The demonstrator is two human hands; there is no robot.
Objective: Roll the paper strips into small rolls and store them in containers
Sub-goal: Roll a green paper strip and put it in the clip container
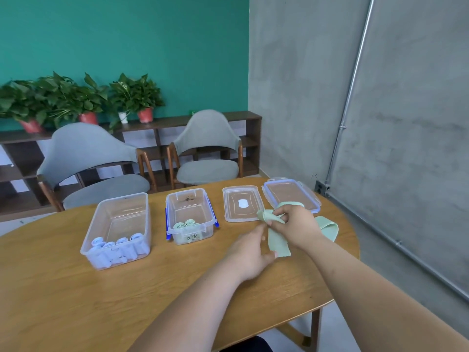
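a wooden table fills the foreground. behind it stand two grey chairs, one left, one right. a dark shelf along the teal wall carries potted plants. a metal pipe runs down the grey wall to a socket box.

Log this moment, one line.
right hand: grips green paper strip | left hand: at strip's end | green rolls: in blue-latched container
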